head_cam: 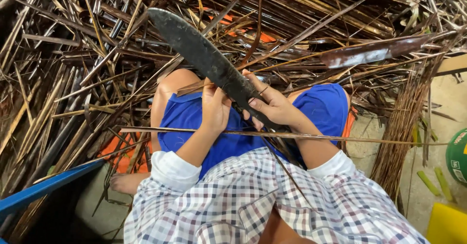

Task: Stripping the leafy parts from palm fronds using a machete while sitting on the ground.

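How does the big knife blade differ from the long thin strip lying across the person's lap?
The knife blade is broad, dark and dull, angled up and away from the hands; the thin strip is narrow, brown and lies nearly level across the lap. The right hand grips the knife, and the left hand rests beside the blade.

Concrete floor (440, 103), heap of dark dry leaf strips (73, 78) on it (orange sheet (121, 154) beneath), bundled thin ribs (399, 132)

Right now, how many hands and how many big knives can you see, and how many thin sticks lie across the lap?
Hands: 2, the left hand and the right hand, both closed on the knife.
Big knives: 1, a dark knife pointing up and left.
Thin sticks across the lap: 1, a long stick.
Total: 4.
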